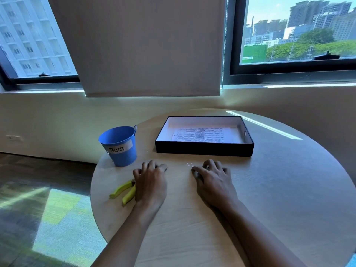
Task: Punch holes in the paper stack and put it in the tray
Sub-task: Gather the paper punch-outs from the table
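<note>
Head view, poster 1: ok so where's the paper stack [200, 134] at?

poster 2: lying flat inside the black tray [204, 149], printed side up. The tray sits at the far middle of the round wooden table [269, 189], and its inner walls are white.

poster 1: and the hands?

poster 2: both palm-down on the table on the near side of the tray, apart from each other. The left hand [150, 182] has loosely curled fingers and grips nothing. Same deal for the right hand [213, 182], thumb stuck out toward the middle. The hole punch [123, 191] with yellow-green handles lies just beside the left hand. Its head is hidden behind the hand, so I can't tell if they touch.

poster 1: anything else on there?

poster 2: a few tiny white paper dots [189, 164] between the hands, just in front of the tray. A blue bucket [120, 149] labelled "Trash" stands upright left of the tray. Behind it all, a lowered roller blind [152, 45] hangs between windows [296, 29] showing city buildings.
</note>
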